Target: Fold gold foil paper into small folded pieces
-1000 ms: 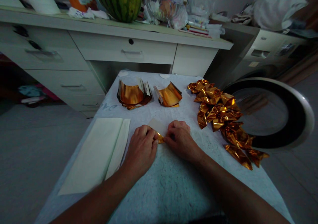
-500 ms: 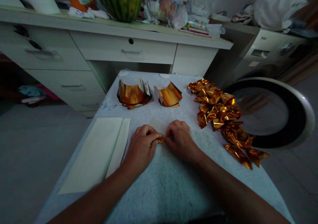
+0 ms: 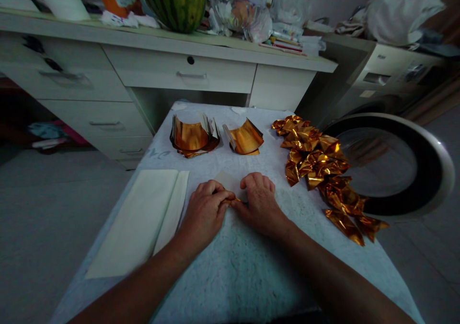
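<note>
A small sheet of gold foil paper (image 3: pixel 225 179), pale back up, lies on the cloth-covered table between my hands, its near edge folded to show a gold strip. My left hand (image 3: pixel 207 208) is closed, pinching the left part of that fold with thumb and fingers. My right hand (image 3: pixel 262 203) is beside it, the thumb stretched onto the gold strip and the other fingers apart from it, over the paper's right side. The fingers hide much of the sheet. Beyond them stand two curved stacks of gold foil paper, a thicker stack (image 3: pixel 192 136) and a thinner stack (image 3: pixel 247 138).
Folded gold foil pieces (image 3: pixel 316 158) are heaped along the table's right side. A folded pale paper (image 3: pixel 136 218) lies at the left. Behind the table is a white counter (image 3: pixel 215 51) with a cut watermelon (image 3: pixel 172 3). An open washing machine door (image 3: pixel 391 166) stands at the right.
My right hand has loosened from a curled pinch; its fingers have spread and its thumb has slid left along the fold. My left hand stays nearly in place.
</note>
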The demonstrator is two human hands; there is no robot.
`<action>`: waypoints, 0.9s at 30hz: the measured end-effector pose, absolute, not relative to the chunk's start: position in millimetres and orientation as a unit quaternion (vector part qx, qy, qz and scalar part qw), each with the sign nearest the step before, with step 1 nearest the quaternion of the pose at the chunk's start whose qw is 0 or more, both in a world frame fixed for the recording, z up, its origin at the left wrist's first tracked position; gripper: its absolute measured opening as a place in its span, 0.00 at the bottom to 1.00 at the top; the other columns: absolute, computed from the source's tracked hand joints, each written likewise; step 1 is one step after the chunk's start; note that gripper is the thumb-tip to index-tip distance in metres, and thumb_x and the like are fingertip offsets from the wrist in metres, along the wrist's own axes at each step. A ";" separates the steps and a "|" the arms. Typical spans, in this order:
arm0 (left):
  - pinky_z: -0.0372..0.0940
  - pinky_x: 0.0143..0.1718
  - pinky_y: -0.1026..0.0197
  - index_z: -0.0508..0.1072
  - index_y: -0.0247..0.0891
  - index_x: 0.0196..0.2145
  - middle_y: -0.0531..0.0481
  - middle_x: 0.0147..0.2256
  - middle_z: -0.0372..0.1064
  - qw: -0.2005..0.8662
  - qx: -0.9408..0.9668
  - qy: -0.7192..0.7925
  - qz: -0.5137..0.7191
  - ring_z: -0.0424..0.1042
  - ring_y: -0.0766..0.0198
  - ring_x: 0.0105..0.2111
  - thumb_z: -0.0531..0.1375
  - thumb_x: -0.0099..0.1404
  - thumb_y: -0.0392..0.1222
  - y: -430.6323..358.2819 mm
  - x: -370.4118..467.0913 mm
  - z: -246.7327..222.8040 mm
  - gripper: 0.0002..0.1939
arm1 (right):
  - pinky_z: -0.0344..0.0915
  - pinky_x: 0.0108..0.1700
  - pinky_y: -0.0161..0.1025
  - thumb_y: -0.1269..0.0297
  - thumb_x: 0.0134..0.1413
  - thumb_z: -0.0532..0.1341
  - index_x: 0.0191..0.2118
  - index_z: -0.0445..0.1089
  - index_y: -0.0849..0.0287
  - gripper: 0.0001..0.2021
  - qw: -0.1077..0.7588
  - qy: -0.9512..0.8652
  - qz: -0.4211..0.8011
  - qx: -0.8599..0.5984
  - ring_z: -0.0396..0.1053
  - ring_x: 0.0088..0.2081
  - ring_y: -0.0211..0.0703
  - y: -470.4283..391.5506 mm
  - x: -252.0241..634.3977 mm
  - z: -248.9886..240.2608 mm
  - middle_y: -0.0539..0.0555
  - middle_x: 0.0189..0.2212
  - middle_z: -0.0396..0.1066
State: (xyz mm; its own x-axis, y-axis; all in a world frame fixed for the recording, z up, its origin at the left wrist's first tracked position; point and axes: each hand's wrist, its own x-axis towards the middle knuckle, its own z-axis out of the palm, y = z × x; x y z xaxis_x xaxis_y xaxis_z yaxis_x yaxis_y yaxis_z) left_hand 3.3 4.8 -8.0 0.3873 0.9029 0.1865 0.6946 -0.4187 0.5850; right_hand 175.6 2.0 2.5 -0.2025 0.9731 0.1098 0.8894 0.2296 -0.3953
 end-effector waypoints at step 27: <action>0.62 0.43 0.51 0.79 0.45 0.41 0.49 0.39 0.69 0.179 0.828 0.483 0.221 0.67 0.56 0.42 0.57 0.66 0.33 3.4 2.3 -2.6 0.13 | 0.55 0.57 0.53 0.69 0.49 0.57 0.50 0.59 0.58 0.20 0.210 -0.746 0.221 -0.592 0.59 0.54 0.54 4.8 203.3 10.8 0.60 0.50 0.63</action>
State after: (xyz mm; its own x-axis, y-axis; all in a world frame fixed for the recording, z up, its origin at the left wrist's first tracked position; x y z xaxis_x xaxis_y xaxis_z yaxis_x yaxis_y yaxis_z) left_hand 2.3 3.4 -2.6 0.4360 0.8789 0.1935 0.7203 -0.4698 0.5104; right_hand 203.3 4.8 10.8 -0.2108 0.9762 0.0511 0.7911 0.2010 -0.5777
